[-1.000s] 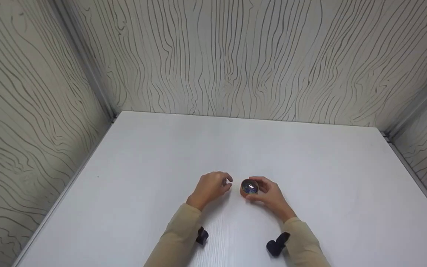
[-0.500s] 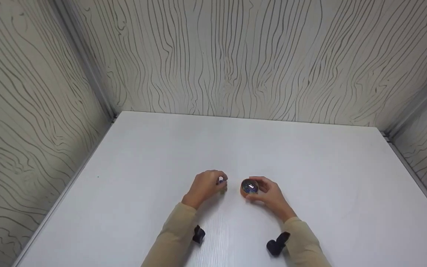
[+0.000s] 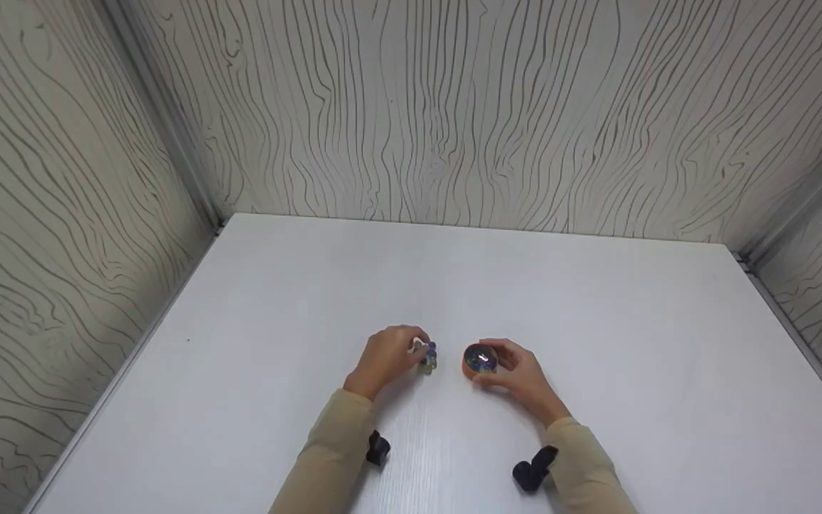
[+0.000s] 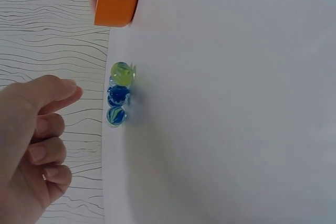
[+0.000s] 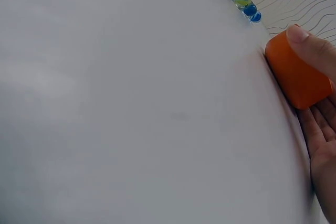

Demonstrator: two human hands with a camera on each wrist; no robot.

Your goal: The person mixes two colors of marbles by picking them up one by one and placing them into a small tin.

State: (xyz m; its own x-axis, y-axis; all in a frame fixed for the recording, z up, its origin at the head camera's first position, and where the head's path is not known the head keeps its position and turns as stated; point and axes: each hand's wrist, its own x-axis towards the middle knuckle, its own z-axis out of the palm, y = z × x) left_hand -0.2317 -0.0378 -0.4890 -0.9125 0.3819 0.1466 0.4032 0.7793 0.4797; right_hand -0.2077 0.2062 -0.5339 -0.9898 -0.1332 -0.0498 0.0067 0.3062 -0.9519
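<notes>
In the head view, my right hand [image 3: 521,375] grips a small round orange cup [image 3: 471,371] between thumb and fingers as it stands on the white table. Shiny dark blue and greenish contents fill the cup, too small to tell apart. To its left, several glass marbles [image 3: 429,365] in blue and yellow-green sit close together on the table. My left hand [image 3: 382,357] is just beside these marbles [image 4: 118,95]; in the left wrist view its index finger and thumb point toward them without touching, and the other fingers curl loosely. Nothing shows in its grasp.
The white table [image 3: 297,285] extends widely around both hands. Behind it and at the sides rise panels [image 3: 411,107] with a wood-grain line pattern. A black wrist device [image 3: 534,471] sits by each beige sleeve [image 3: 593,471].
My left hand has drawn back to the left, uncovering the marbles on the table that its fingers hid before. The right hand and the orange cup have stayed in place.
</notes>
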